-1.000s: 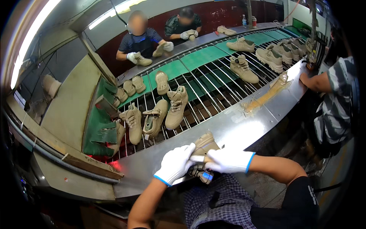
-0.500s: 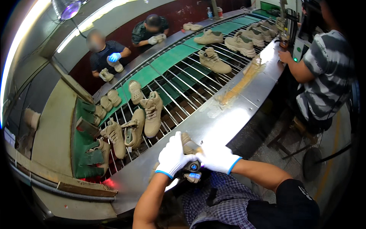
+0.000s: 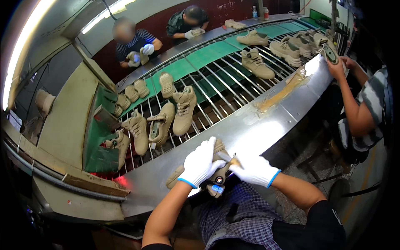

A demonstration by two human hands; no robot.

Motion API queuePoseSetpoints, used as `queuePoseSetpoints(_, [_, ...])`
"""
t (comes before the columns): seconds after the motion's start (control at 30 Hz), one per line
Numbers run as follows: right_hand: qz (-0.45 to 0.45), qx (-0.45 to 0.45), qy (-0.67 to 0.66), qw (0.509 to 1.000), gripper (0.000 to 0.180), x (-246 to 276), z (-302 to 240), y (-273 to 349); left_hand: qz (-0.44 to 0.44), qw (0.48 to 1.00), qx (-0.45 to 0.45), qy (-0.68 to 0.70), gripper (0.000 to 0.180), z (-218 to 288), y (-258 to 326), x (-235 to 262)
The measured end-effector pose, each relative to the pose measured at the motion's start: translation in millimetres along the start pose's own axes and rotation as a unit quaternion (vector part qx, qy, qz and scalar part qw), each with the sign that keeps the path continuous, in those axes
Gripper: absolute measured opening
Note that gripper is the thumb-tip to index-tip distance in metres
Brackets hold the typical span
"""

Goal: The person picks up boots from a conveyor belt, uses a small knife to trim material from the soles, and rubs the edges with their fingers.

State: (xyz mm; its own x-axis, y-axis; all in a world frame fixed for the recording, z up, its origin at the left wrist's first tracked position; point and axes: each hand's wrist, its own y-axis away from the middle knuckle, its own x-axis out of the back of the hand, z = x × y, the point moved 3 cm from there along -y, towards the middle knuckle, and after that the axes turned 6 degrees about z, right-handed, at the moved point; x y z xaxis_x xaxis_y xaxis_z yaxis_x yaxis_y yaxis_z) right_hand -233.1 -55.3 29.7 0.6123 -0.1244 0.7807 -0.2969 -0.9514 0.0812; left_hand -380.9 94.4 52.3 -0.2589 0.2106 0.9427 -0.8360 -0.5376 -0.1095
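Note:
My left hand (image 3: 201, 162), in a white glove with a blue cuff, grips a tan shoe (image 3: 177, 178) held sole-side toward me at the near edge of the steel bench (image 3: 266, 125). My right hand (image 3: 254, 170), gloved the same way, pinches a small brush-like tool (image 3: 232, 160) against the shoe near its heel. A dark shoe form with a blue spot (image 3: 216, 186) sticks out below the shoe, between my hands. Most of the shoe is hidden under my left glove.
Several tan shoes (image 3: 183, 109) ride the roller conveyor (image 3: 216, 79) beyond the bench. A glue smear (image 3: 279, 93) marks the steel. A person (image 3: 358, 112) at right holds a shoe; two more people (image 3: 133, 41) work on the far side. A green tunnel opening (image 3: 98, 137) sits at left.
The view has swung so the conveyor sits higher and nearer. My hands stay together on the shoe, and the right hand has shifted its tool slightly along it.

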Motion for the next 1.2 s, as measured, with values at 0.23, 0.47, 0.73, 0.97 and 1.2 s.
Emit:
queuePoseSetpoints(0.23, [0.095, 0.069, -0.068, 0.991, 0.038, -38, 2, -13, -0.011, 0.999, 0.036, 0.001, 0.095, -10, -2, 1])
queuePoseSetpoints(0.47, [-0.090, -0.118, -0.612, 0.777, 0.023, -41, 11, -24, -0.003, 1.000, 0.025, 0.002, 0.089, -12, 4, 5])
queuePoseSetpoints(0.73, [0.061, 0.039, 0.045, 0.996, 0.040, -38, -19, -11, -0.004, 1.000, -0.002, 0.027, 0.085, -28, 15, 3])
queuePoseSetpoints(0.97, [0.092, 0.070, -0.063, 0.991, 0.039, -10, 36, -17, 0.172, 0.965, -0.170, 0.101, 0.077, -19, 60, 14])
queuePoseSetpoints(1.2, [0.236, 0.241, 0.174, 0.925, 0.045, 2, 28, -72, 0.301, 0.949, -0.093, 0.011, 0.062, 43, 166, -52])
